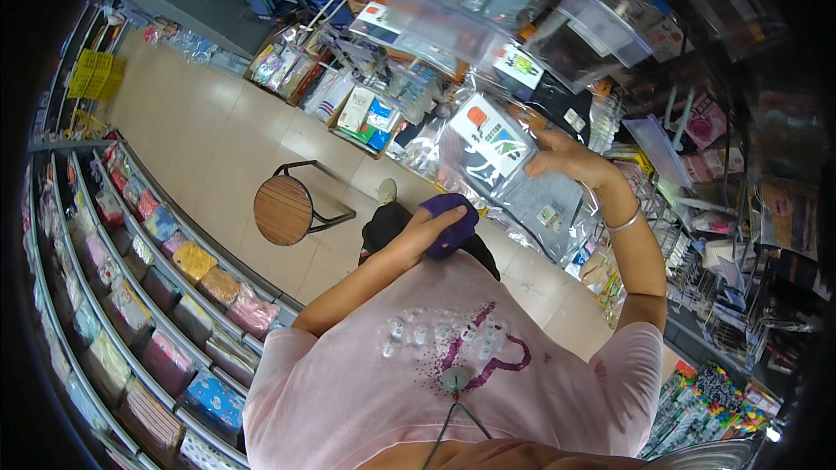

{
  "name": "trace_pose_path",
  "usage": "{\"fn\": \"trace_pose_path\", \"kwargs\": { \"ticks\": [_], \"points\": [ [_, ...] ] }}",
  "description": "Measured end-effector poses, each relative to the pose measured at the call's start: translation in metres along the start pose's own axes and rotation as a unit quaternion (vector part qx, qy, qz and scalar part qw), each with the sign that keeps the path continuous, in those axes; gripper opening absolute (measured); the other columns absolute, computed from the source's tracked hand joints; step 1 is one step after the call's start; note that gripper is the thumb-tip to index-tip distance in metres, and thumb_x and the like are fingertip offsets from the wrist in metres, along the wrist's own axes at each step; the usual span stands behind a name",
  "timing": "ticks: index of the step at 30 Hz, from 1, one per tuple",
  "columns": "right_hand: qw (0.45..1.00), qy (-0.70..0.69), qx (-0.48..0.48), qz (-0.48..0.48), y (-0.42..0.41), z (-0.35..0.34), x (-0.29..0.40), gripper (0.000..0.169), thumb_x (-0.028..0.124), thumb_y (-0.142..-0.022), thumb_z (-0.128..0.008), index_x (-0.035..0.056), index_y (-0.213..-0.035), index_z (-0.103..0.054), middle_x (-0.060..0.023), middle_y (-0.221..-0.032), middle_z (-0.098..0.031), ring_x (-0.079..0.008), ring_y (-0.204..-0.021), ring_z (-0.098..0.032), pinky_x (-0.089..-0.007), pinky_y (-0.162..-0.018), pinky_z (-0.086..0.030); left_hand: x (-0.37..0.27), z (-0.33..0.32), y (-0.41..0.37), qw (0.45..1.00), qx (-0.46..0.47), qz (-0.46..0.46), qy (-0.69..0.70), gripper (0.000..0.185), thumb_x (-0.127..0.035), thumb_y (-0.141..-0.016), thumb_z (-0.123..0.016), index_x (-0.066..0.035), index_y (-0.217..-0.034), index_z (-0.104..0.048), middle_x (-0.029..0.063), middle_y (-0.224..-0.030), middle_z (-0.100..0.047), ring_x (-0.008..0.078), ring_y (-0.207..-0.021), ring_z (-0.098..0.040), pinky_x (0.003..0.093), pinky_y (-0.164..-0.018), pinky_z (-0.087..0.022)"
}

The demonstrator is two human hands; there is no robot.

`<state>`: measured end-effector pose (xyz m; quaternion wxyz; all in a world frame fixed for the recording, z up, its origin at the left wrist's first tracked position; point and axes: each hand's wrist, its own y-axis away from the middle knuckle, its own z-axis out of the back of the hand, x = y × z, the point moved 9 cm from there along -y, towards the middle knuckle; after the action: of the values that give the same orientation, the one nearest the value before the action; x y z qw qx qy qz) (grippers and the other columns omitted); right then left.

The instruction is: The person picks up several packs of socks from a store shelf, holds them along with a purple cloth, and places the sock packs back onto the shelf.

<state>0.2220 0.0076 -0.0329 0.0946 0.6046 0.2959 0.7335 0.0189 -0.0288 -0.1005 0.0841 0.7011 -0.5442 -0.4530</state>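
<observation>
My left hand (439,225) is closed around a bunched purple cloth (457,235), in front of my body. To the right, my right hand (568,160) grips the edge of a clear plastic packet (499,150) at a hanging display. The packet holds folded grey fabric with a white printed card. More grey fabric in clear plastic (555,205) lies just below my right hand; whether it belongs to the same packet I cannot tell. A silver bangle (625,217) is on my right wrist.
A round wood-topped stool (283,210) with dark metal legs stands on the tiled floor. Curved-looking shelves (163,300) of wrapped goods run down the left. Open cardboard boxes (366,119) line the right display's foot. A yellow basket (96,75) is at the far left.
</observation>
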Motion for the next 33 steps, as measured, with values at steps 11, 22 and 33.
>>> {"fn": "trace_pose_path", "kwargs": {
  "ticks": [11,22,33],
  "points": [
    [0.995,-0.081,-0.046,-0.036,-0.008,-0.034,0.010,0.053,0.015,-0.070,-0.063,-0.0035,-0.118,-0.053,-0.0085,-0.107,-0.060,-0.0161,-0.099,-0.053,-0.0262,-0.089,-0.040,-0.124,0.122,0.011,0.978,-0.126,-0.163,0.032,0.021,-0.022,-0.087,-0.061,-0.004,-0.099,-0.060,0.0056,-0.086,-0.065,0.0117,-0.068,-0.061,0.0245,-0.054,-0.049],
    [0.960,-0.219,-0.168,-0.055,0.015,-0.029,0.007,0.047,0.014,-0.071,-0.060,-0.0025,-0.114,-0.056,-0.0096,-0.103,-0.061,-0.0171,-0.091,-0.058,-0.0266,-0.083,-0.044,-0.106,0.140,-0.026,0.997,-0.041,-0.045,-0.039,0.018,-0.023,-0.089,-0.058,-0.006,-0.095,-0.058,0.0055,-0.079,-0.065,0.0071,-0.054,-0.055,0.0185,-0.042,-0.038],
    [0.971,0.157,-0.180,0.005,-0.067,0.012,0.094,0.048,0.023,-0.076,-0.063,-0.0013,-0.117,-0.054,-0.0102,-0.100,-0.062,-0.0167,-0.096,-0.055,-0.0288,-0.089,-0.040,-0.124,0.133,-0.031,0.996,-0.014,-0.038,-0.075,0.017,-0.020,-0.088,-0.058,-0.005,-0.097,-0.058,0.0052,-0.080,-0.064,0.0071,-0.053,-0.052,0.0187,-0.044,-0.037]
  ]
}}
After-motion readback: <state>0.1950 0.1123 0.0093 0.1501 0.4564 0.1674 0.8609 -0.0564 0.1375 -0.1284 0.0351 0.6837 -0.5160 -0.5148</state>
